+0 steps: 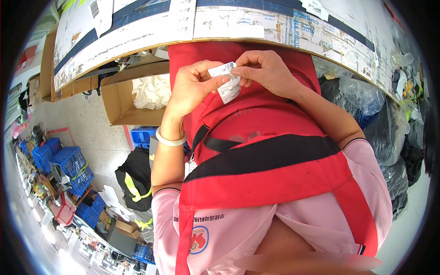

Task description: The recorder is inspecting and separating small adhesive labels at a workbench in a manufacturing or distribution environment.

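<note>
Both my hands meet in front of the red apron, just below the edge of the table. Between them is a small white printed label, with a second printed piece hanging below it in a curl. My left hand, with a pale bracelet on its wrist, pinches the label at its left side between thumb and fingers. On the other side my right hand grips its right edge with thumb and forefinger. Whether the two pieces are joined is hidden by my fingers.
A worn table top covered with cardboard and tape spans the far side. Under its left part stands an open cardboard box of white pieces. Blue crates and a black bundle lie left; plastic bags crowd the right.
</note>
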Action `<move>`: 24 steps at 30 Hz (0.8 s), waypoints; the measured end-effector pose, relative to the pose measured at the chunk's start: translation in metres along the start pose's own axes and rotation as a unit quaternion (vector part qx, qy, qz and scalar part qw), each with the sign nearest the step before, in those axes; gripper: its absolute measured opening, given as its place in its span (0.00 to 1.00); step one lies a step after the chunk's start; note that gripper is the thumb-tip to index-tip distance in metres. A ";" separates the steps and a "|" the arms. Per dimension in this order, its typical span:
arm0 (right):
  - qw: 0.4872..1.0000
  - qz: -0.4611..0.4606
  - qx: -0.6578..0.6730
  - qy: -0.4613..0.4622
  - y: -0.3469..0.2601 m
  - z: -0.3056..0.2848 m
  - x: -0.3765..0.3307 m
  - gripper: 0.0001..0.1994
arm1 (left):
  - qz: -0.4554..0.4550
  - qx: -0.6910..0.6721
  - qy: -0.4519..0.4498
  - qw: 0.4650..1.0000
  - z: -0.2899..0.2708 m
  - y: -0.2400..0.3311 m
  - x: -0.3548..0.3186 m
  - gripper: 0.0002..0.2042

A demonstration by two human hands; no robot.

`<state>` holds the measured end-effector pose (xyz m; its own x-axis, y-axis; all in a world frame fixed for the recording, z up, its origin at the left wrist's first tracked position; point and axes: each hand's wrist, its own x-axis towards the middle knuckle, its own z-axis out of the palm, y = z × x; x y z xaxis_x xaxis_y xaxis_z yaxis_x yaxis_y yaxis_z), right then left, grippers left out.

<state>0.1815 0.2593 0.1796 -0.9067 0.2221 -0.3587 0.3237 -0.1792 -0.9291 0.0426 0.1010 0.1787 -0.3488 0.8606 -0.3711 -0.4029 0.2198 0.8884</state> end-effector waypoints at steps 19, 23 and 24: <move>0.982 -0.027 -0.118 0.143 -0.010 -0.066 0.032 0.10 | 0.029 0.040 0.049 0.998 0.001 -0.020 0.016 0.20; 0.985 -0.024 -0.105 0.137 -0.008 -0.068 0.038 0.11 | 0.033 0.038 0.089 0.995 0.002 -0.023 0.017 0.19; 0.985 -0.024 -0.099 0.142 -0.009 -0.066 0.040 0.11 | 0.033 0.044 0.093 0.994 0.002 -0.024 0.018 0.19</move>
<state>0.1600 0.3328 0.1674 -0.8195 0.4895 -0.2981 0.3532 0.0217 -0.9353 0.0475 0.1116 0.1516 -0.5259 0.7763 -0.3474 -0.3017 0.2116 0.9296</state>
